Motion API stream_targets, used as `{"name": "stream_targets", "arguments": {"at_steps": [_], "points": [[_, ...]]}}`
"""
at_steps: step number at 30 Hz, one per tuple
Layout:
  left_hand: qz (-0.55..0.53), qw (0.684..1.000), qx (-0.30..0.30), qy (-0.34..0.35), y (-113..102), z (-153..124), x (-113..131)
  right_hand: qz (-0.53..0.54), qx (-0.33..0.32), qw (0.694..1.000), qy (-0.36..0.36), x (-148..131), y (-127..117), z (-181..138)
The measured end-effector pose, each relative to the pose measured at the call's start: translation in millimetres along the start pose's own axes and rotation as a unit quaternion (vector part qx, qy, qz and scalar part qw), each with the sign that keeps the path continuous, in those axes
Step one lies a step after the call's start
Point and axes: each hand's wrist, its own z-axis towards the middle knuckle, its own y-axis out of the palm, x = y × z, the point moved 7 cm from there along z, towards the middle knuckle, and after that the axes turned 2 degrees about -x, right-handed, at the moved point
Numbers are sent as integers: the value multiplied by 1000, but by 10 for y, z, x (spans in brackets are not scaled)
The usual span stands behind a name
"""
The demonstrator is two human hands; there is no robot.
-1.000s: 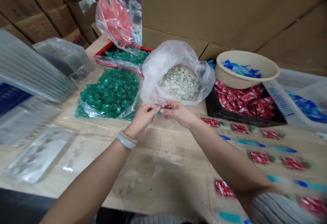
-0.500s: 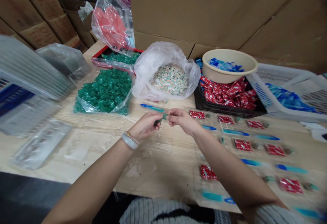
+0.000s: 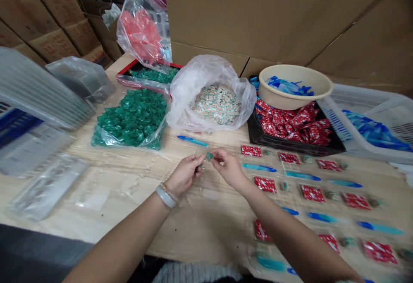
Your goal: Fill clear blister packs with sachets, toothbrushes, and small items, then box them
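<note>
My left hand, with a bangle at its wrist, is closed with its thumb pressed down on a small dark green piece. Facing it, my right hand pinches another small green piece in its fingertips. What these pieces are is too blurred to tell. Just beyond the hands lies a blue stick-like piece. A faint clear plastic tray seems to lie under the hands. To the left is a clear bag of similar green pieces.
Several clear trays with red packets and blue pieces cover the right side. Behind stand a white bag of small patterned pieces, a cream bowl on a black tray, and a white basket. Clear plastic trays lie left.
The green piece in my right fingertips has come slightly away from my left hand. Both hands sit a little lower in view, as does much of the table.
</note>
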Motion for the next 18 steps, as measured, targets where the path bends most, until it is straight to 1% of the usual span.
{"name": "stream_targets", "arguments": {"at_steps": [2, 4, 5, 7, 9, 11, 13, 16, 18], "points": [[15, 998, 55, 23, -91, -7, 43, -131, -46, 990, -30, -9, 72, 126], [19, 996, 82, 25, -163, -6, 18, -244, -116, 961, -54, 19, 207, 217], [24, 996, 85, 23, -189, 0, -7, -288, -147, 944, -63, 41, 272, 244], [40, 996, 82, 25, -230, 10, -41, -346, -186, 916, -81, 72, 356, 264], [40, 996, 65, 39, -246, 10, -38, -362, -204, 905, -91, 71, 379, 242], [30, 997, 45, 48, -246, -5, -14, -345, -198, 913, -93, 27, 344, 187], [27, 998, 32, 41, -242, -31, 0, -305, -142, 938, -89, -68, 244, 115], [20, 999, 7, 38, -199, -62, 6, -191, -53, 976, -87, -217, 140, -26], [1, 999, -7, 43, -160, -68, -5, -104, -28, 992, -70, -243, 156, -99]]}}
